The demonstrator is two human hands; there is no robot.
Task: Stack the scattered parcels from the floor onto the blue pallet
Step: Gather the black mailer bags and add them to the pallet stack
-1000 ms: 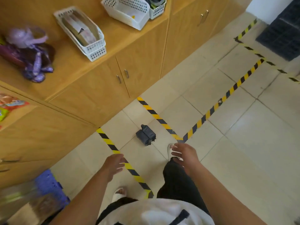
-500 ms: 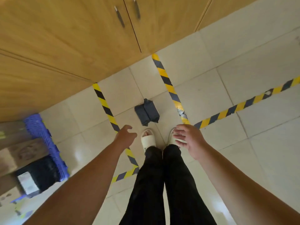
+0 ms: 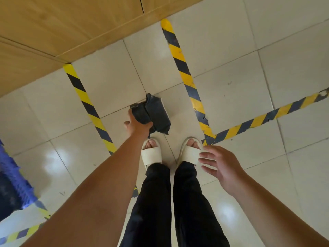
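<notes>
— Glossy pale floor tiles (image 3: 231,86), striped hazard tape (image 3: 179,57), a smooth wooden cabinet (image 3: 71,24) beyond. And the blue pallet (image 3: 12,175)?
— Cut off at the left edge, blurred.
— The parcel?
— Crumpled dark plastic parcel (image 3: 156,113), just ahead of the sandals (image 3: 151,154) (long side running roughly toward the cabinet). The left hand (image 3: 138,125) grips its bunched end, fingertips hidden. The right hand (image 3: 222,164) is spread, empty.

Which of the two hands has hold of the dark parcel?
The left hand: it grips the dark parcel, while the right hand hovers open and empty.

The parcel (image 3: 156,113) is wrapped in dark, crinkled plastic film, seemingly matt; floor tiles (image 3: 231,50) glossy; cabinet (image 3: 71,24) smooth wood.
</notes>
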